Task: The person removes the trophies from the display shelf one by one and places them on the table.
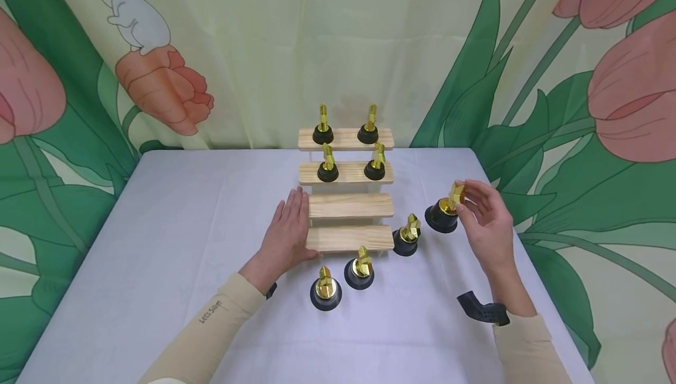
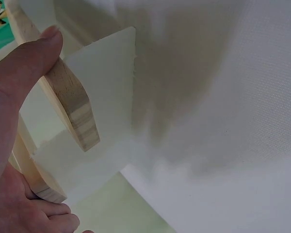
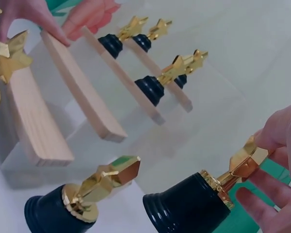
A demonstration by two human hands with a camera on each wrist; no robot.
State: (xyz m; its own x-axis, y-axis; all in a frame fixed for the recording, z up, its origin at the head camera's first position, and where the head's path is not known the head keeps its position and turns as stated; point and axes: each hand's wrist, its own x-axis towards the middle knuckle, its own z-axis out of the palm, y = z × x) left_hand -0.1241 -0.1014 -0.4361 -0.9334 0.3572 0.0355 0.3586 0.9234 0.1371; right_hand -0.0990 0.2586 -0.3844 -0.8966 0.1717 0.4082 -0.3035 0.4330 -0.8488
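My right hand [image 1: 488, 225] pinches the gold star top of a small trophy [image 1: 441, 216] with a black base, right of the wooden tiered rack [image 1: 351, 238]. The trophy leans, and whether its base touches the table is unclear. In the right wrist view, the fingers hold this trophy [image 3: 184, 206] by its star. My left hand [image 1: 285, 231] lies along the rack's left side with fingers extended; the thumb [image 2: 43, 53] presses on a plank end [image 2: 77, 111]. Three more trophies stand near the rack: one at its right front corner [image 1: 405, 242], two in front [image 1: 359, 272] [image 1: 325, 293].
Two trophies [image 1: 323, 134] [image 1: 368, 134] stand on the top tier, and two [image 1: 328, 171] [image 1: 375, 169] on the tier below. A white cloth covers the table [image 1: 200, 214]. Behind it hangs a printed curtain [image 1: 253, 49] with flowers.
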